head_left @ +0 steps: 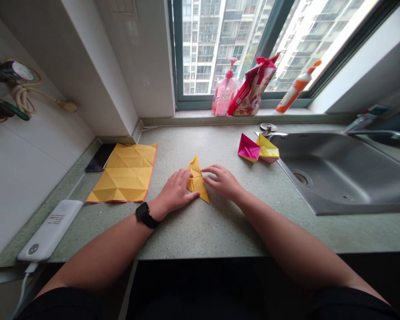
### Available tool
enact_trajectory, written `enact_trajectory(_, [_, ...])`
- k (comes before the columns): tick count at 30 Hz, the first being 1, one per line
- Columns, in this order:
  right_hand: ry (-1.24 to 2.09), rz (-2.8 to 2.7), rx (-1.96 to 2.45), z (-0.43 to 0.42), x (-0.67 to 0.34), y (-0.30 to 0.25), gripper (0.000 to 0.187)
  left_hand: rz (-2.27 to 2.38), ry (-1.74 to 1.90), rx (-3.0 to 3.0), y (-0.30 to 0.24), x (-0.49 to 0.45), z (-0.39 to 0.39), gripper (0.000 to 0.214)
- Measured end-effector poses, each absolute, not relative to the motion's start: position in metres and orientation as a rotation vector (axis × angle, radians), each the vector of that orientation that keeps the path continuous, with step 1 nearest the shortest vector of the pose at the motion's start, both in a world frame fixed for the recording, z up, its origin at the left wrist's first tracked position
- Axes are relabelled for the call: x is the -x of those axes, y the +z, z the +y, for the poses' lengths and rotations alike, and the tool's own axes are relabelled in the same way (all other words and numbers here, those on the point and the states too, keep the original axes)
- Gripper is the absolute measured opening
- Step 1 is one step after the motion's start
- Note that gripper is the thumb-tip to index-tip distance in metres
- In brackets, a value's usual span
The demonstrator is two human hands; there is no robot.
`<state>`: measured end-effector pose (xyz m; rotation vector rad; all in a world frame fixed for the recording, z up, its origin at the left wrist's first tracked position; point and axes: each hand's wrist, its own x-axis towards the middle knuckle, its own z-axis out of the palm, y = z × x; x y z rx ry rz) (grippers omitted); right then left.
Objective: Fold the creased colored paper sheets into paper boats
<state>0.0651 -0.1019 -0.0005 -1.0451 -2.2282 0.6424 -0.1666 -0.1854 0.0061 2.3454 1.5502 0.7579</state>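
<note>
The folded piece (200, 186) is matt paper, the sink (350, 175) smooth metal.

At my left: a white rectangular power bank (51, 231). At my right: a grey metal sink (346, 178). Ahead: a pink plastic pump bottle (224, 95).

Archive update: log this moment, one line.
left hand: on folded, pointed yellow paper | right hand: at its edge, contact unclear | creased yellow paper sheet: left of hands

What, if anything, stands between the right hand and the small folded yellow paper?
Nothing visible: the right hand is at the right edge of the small folded yellow paper. The left hand touches the opposite side.
</note>
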Motion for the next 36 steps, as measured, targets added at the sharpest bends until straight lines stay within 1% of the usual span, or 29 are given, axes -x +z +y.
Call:
enact_trajectory(3, [0.816,-2.148,1.069,-0.106,-0.060,0.001,0.027,1.505,0.810,-2.342,0.004,0.170,-0.183,0.048])
enact_trajectory(5, [0.828,-2.116,1.099,-0.108,-0.056,0.000,0.030,1.502,0.820,-2.348,0.003,0.171,-0.181,0.049])
enact_trajectory(10, [0.539,-2.164,1.219,-0.108,-0.059,0.000,0.034,1.650,0.751,-2.368,0.005,0.171,-0.184,0.054])
enact_trajectory(13, [0.505,-2.256,1.229,-0.108,-0.061,0.001,0.031,1.694,0.655,-2.376,0.008,0.170,-0.187,0.062])
enact_trajectory(15, [0.555,-2.264,1.213,-0.109,-0.060,0.003,0.028,1.695,0.625,-2.373,0.009,0.169,-0.187,0.063])
enact_trajectory(18, [0.742,-2.162,1.179,-0.110,-0.056,0.004,0.030,1.679,0.633,-2.369,0.009,0.168,-0.187,0.062])
enact_trajectory(22, [1.009,-2.002,1.142,-0.109,-0.053,0.002,0.039,1.632,0.687,-2.354,0.007,0.169,-0.187,0.061])
enact_trajectory(24, [1.058,-1.986,1.132,-0.108,-0.051,0.000,0.044,1.595,0.721,-2.341,0.005,0.170,-0.186,0.060])
enact_trajectory(26, [1.058,-1.991,1.126,-0.109,-0.050,-0.001,0.044,1.550,0.762,-2.328,0.004,0.171,-0.185,0.060])
enact_trajectory(29, [0.949,-1.946,1.108,-0.111,-0.051,0.004,0.043,1.536,0.864,-2.293,0.004,0.172,-0.185,0.063])
enact_trajectory(32, [0.665,-1.894,1.057,-0.116,-0.053,0.013,0.048,1.612,1.034,-2.192,0.008,0.170,-0.186,0.071])
enact_trajectory(36, [0.316,-1.940,0.891,-0.126,-0.052,0.024,0.054,1.544,1.147,-1.862,0.013,0.165,-0.188,0.097])
